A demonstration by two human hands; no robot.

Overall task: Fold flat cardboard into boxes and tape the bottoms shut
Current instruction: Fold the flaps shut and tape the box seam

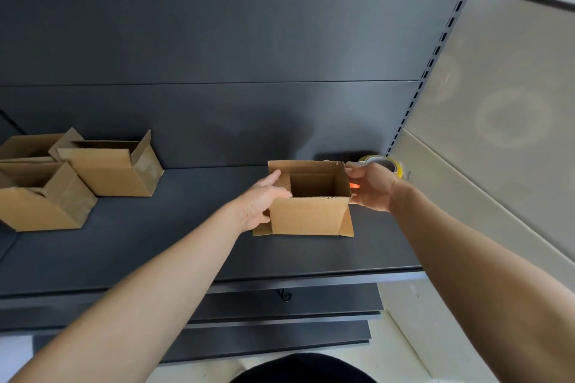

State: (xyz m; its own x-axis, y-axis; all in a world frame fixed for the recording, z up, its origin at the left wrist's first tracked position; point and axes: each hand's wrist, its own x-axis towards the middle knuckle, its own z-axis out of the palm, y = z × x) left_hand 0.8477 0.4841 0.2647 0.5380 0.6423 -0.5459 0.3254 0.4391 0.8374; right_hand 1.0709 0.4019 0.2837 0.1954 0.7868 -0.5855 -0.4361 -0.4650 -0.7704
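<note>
Left hand (264,200) and right hand (370,186), pinching grip on box (308,216) walls; tape roll (382,163) half-hidden behind.

Bare forearms (161,274), dark garment (303,368) below

On the shelf (186,227) before you, the box (308,213) stands right of the middle with its opening upward and its bottom flaps spread out on the shelf at both sides. Your left hand (264,199) grips its left wall and your right hand (371,186) pinches its right wall, so the box sits between your hands. The tape roll (384,165) lies just behind your right hand, near the slotted post (435,50) at the shelf's right end. Well apart to the left, three other boxes (62,183) crowd together: one nearest the middle, a second in front of it and further left, and a third behind that. The back panel (217,40) rises behind everything. Lower shelves (280,336) lie beneath, closer to you.
</note>
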